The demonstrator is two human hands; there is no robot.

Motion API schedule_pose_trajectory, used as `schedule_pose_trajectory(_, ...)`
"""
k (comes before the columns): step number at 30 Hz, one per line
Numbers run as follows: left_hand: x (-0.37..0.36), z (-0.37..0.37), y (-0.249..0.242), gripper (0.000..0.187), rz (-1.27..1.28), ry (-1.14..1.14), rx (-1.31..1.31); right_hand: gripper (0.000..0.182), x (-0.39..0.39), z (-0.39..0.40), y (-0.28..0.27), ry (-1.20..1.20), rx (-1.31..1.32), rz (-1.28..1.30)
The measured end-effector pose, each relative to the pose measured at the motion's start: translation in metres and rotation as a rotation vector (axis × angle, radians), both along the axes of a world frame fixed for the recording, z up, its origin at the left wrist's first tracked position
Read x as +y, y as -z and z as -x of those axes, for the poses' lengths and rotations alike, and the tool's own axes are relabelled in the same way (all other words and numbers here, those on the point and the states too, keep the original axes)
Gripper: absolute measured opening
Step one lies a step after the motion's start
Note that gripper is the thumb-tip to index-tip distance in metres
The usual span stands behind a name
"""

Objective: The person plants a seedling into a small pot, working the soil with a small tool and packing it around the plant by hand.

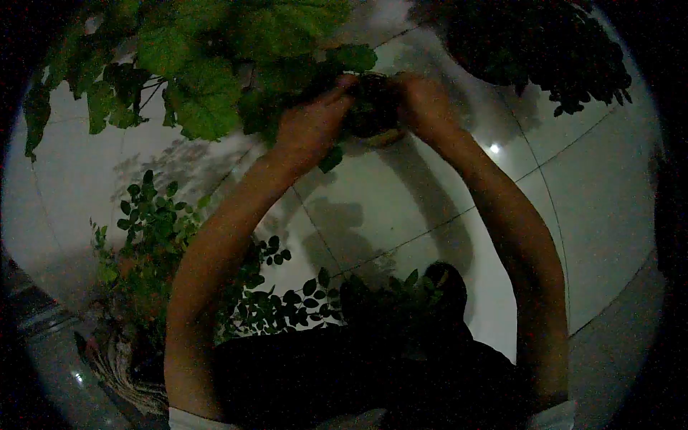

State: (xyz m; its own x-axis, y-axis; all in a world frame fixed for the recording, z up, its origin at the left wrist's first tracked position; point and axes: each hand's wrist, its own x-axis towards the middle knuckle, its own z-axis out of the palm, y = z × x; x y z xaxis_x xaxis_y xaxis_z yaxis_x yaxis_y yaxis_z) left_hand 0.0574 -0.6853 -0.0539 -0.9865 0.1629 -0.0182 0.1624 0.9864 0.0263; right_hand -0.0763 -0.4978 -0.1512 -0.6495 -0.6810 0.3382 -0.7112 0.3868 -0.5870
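Both arms reach forward over the pale tiled floor to a small dark round pot (372, 107), with a lighter rim or base showing at its near side. My left hand (313, 122) is closed at the pot's left side, its fingers curled toward the top edge. On the opposite side my right hand (428, 102) is closed against it, fingertips hidden in shadow. What the pot contains is too dark to make out. Large green leaves (208, 93) hang just left of the pot, partly behind my left hand.
Dark bushy foliage (537, 54) fills the upper right. A small-leaved plant (154, 215) stands at the left, with more leafy stems (294, 304) near my legs. At lower left lies a striped, folded cloth-like bundle (125, 365). The scene is dim.
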Motion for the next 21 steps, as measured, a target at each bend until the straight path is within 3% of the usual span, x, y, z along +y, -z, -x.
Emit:
schedule_pose_trajectory(4,0.000,0.005,0.003,0.026,-0.015,0.049,0.041,0.018,-0.005,0.009,0.022,0.009,-0.040,0.101)
schedule_pose_trajectory(9,0.001,-0.001,0.003,0.025,0.005,0.055,0.017,0.018,0.021,-0.005,-0.044,0.045,-0.306,-0.039)
schedule_pose_trajectory(11,0.004,0.002,0.005,0.029,0.008,0.066,0.008,0.015,0.024,-0.012,-0.004,0.005,-0.140,0.066)
schedule_pose_trajectory(13,0.000,0.004,0.001,0.038,0.031,0.040,-0.037,0.015,0.018,-0.012,0.004,-0.002,-0.081,0.095)
schedule_pose_trajectory(14,0.004,0.006,0.002,0.033,0.022,0.032,-0.027,0.015,0.017,-0.008,0.007,0.013,-0.103,0.080)
schedule_pose_trajectory(18,0.007,0.003,0.006,0.025,-0.001,0.038,0.018,0.017,0.028,-0.017,-0.012,0.027,-0.111,0.143)
schedule_pose_trajectory(21,0.008,0.002,0.000,0.025,0.019,0.031,0.002,0.016,0.033,-0.031,-0.010,0.040,-0.144,0.021)
